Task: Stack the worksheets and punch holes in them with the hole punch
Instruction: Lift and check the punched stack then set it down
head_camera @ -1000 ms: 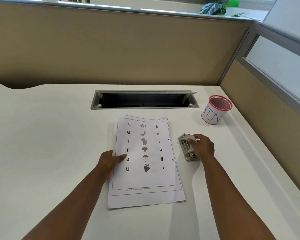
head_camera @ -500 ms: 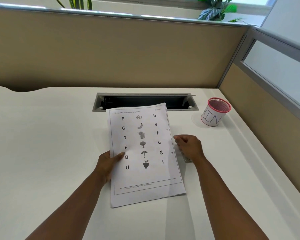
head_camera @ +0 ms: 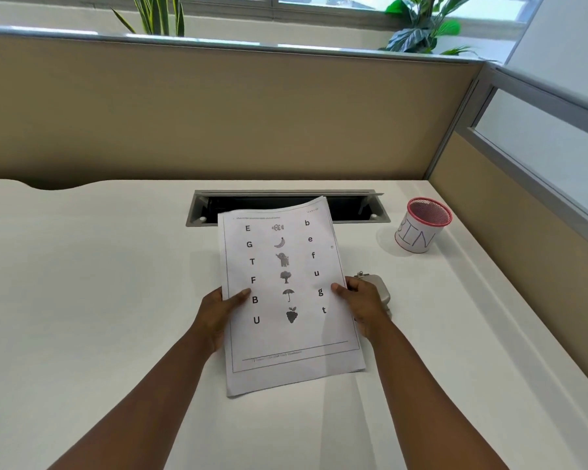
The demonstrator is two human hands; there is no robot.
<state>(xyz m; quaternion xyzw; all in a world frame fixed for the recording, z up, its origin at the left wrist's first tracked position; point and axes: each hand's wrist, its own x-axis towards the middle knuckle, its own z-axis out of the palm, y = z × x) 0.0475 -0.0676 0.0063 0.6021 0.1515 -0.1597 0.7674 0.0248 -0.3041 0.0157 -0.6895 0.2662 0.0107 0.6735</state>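
The stack of worksheets (head_camera: 287,300), white pages printed with letters and small pictures, is lifted off the white desk and tilted up toward me. My left hand (head_camera: 218,312) grips its left edge, thumb on the page by the letter B. My right hand (head_camera: 362,305) grips the right edge, thumb near the letter g. A small dark hole shows near the right margin of the top sheet. The grey metal hole punch (head_camera: 375,288) rests on the desk just behind my right hand, partly hidden by it.
A pink-rimmed mesh cup (head_camera: 421,225) labelled BIN stands at the back right. An open cable tray slot (head_camera: 353,206) runs across the desk behind the papers. Beige partition walls (head_camera: 218,113) close off the back and right sides.
My right hand let go of the hole punch and took the stack's right edge. Both hands raised the worksheets off the desk and tilted them upward.
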